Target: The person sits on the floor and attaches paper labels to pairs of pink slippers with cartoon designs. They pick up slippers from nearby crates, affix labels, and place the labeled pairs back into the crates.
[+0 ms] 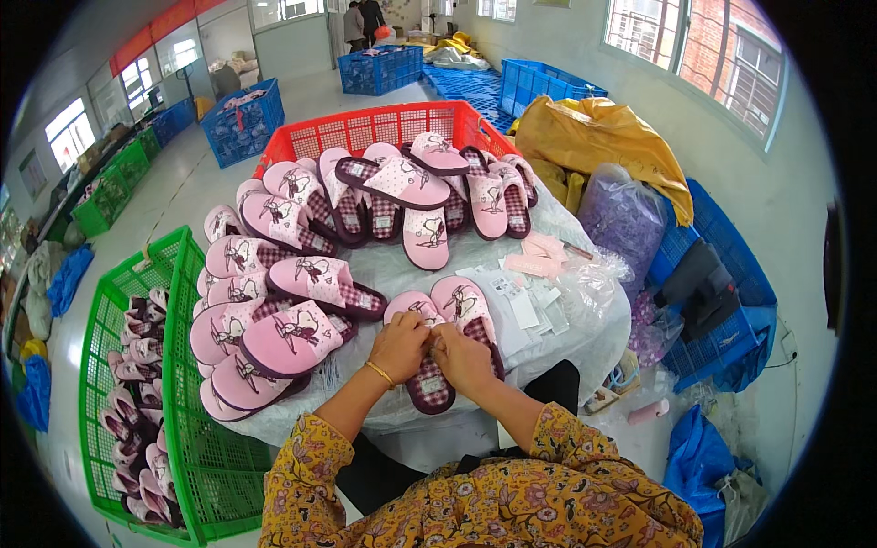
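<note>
1. The left hand (399, 345) and the right hand (463, 358) met over a pair of pink slippers (445, 338) that lay side by side at the near edge of the worktop (585, 320), directly in front of the person.
2. The grip of both hands was narrow: the fingers were curled and pinched on the heel part of the pair, where the checked dark insole was visible. Whether something small was held between the fingers, I could not tell.
3. The left wrist carried a thin gold bangle (379, 373), and both sleeves were of yellow flowered cloth.
4. The worktop was covered with a pale plastic sheet. On its left part a heap of pink slippers (274, 320) was stacked, just beside the left hand.
5. More slippers of the same kind lay at the far side, against a red crate (365, 128).
6. Some white paper tags (525, 306) lay on the sheet, near the right hand.
7. A green crate (196, 457) with slippers inside stood on the floor at the person's left.
8. A blue crate (731, 310) stood at the right, with a yellow bag (594, 132) behind it.
</note>
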A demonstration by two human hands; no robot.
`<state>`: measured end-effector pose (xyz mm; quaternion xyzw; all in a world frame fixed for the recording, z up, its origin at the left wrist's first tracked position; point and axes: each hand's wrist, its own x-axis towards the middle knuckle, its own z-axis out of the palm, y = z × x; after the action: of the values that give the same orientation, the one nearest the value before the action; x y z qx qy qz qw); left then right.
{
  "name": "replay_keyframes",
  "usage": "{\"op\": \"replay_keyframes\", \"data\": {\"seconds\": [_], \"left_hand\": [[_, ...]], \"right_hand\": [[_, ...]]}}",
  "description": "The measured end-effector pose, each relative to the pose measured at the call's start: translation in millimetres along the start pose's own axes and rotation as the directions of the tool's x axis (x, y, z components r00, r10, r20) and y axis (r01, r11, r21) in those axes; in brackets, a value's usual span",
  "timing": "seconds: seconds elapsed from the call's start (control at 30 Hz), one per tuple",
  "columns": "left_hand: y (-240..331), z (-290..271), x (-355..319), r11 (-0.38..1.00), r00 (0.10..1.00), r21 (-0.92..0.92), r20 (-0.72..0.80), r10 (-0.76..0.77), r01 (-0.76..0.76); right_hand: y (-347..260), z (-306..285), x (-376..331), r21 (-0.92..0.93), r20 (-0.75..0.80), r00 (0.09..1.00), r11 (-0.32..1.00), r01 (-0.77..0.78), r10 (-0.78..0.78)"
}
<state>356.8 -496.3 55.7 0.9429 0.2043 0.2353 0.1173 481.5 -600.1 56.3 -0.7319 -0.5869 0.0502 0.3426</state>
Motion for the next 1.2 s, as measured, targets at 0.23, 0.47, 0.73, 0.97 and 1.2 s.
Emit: {"op": "replay_keyframes", "data": {"seconds": [0.23, 0.47, 0.73, 0.97, 1.2], "left_hand": [[4, -4, 12, 0.975, 0.962, 0.165, 0.251, 0.107, -0.151], [7, -11, 18, 0.964, 0.940, 0.185, 0.318, 0.123, -0.189], [10, -12, 12, 0.963, 0.945, 0.205, 0.311, 0.105, -0.175], [-10, -14, 9, 0.988, 0.950, 0.081, 0.293, 0.103, -0.132], [23, -30, -4, 0.996, 0.998, 0.085, 0.043, -0.035, 0.031]], "right_hand": [[9, 2, 0, 0.058, 0.077, 0.996, 0.998, -0.038, 0.034], [10, -3, 2, 0.060, 0.123, 0.992, 0.998, -0.025, 0.017], [4, -11, 0, 0.030, 0.094, 0.995, 0.999, 0.014, -0.016], [6, 2, 5, -0.033, 0.032, 0.999, 0.999, 0.035, -0.034], [16, -3, 7, 0.060, 0.108, 0.990, 0.995, 0.085, -0.092]]}}
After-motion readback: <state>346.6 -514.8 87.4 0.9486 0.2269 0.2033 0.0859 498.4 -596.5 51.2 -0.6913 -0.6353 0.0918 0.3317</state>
